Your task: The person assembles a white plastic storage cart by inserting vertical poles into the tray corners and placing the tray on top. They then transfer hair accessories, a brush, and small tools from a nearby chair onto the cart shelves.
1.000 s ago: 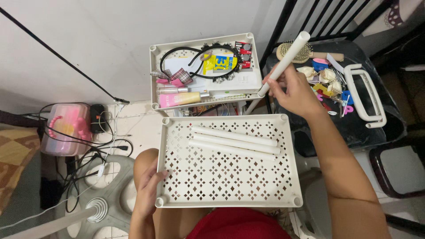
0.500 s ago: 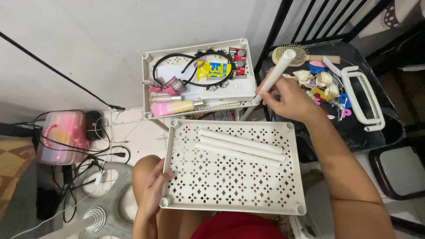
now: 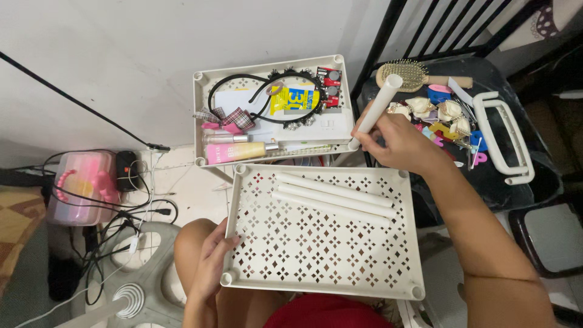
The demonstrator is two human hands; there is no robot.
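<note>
White wall, tiled floor (image 3: 194, 182). Perforated tray (image 3: 322, 243) on lap, carrying three tubes (image 3: 334, 197). Left hand (image 3: 212, 261) grip clasps tray edge; right hand (image 3: 398, 143) grip clenches upright tube (image 3: 378, 109) at filled tray (image 3: 273, 109) corner.

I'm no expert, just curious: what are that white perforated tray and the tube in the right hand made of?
The tray looks like moulded plastic: matte cream, with neat diamond cut-outs. The tube in the right hand seems to be plastic too: smooth, hollow-ended, same colour.

pink case (image 3: 82, 188) amid cables (image 3: 130, 209) left; hairbrush (image 3: 408, 75), white handle (image 3: 503, 136), probably hair clips (image 3: 446, 118) right.
</note>
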